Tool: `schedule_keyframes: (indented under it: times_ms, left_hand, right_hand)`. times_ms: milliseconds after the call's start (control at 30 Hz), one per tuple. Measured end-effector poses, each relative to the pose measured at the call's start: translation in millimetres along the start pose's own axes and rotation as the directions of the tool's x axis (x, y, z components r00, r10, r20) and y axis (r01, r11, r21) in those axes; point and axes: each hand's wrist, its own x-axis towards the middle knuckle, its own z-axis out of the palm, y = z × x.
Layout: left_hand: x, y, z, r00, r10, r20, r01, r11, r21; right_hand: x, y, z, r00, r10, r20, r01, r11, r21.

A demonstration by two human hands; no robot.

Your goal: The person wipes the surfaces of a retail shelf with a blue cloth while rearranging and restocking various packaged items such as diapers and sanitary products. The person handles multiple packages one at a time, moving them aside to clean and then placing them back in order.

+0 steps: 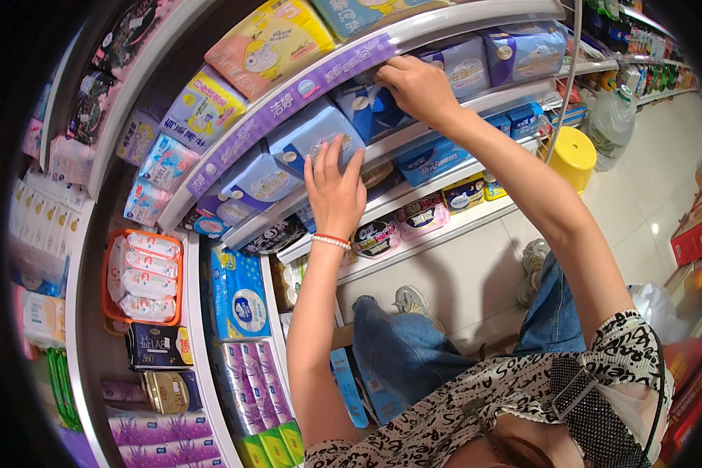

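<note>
My left hand point(334, 193), a red and a pearl-like bracelet at its wrist, lies with fingers apart on the front of a light blue soft pack point(319, 134) of sanitary pads. To the right, my right hand point(418, 88) reaches over a dark blue pack point(371, 111), its fingers curled at that pack's upper part. The fingertips are partly hidden beneath the purple shelf strip point(304, 88), so whether they grip anything is unclear. More light blue and purple packs point(459, 67) stand right of this hand; another such pack point(260, 181) stands left of my left hand.
Above the strip sit yellow and peach packs point(269, 47). Lower shelves hold blue packs point(433, 158) and black-and-pink packs point(421, 216). An orange basket point(180, 281) with white packets is at left. At right stand a yellow stool point(573, 155) and a large plastic bottle point(611, 128).
</note>
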Motion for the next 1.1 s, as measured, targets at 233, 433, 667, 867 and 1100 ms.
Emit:
schedule_keyframes:
  times_ms: [233,433,667,867,1100]
  left_hand:
    - [-0.9,-3.5,-1.4,0.999,0.034,0.041,-0.035,0.998,0.043]
    - [-1.2,1.1,2.6,0.999,0.029,0.034,-0.030,0.999,0.041]
    - [5.1,9.7,1.4,0.999,0.000,0.035,-0.001,0.999,0.042]
    - [5.4,8.1,4.0,0.999,0.022,0.048,-0.027,0.992,0.123]
    - [16.4,15.2,15.2,1.000,0.012,-0.005,-0.011,0.980,0.199]
  right_hand:
    - [-5.6,-1.8,-6.6,0.996,-0.018,-0.083,0.020,1.000,0.024]
    - [-8.7,0.3,-1.6,0.994,-0.013,-0.108,0.014,1.000,0.002]
    - [-21.5,4.8,-8.0,0.992,0.028,0.120,-0.035,0.998,0.057]
    - [-15.3,2.4,-4.2,0.998,0.042,0.057,-0.040,0.999,-0.024]
    - [-0.5,-2.7,11.4,0.997,0.057,-0.045,-0.060,0.996,-0.059]
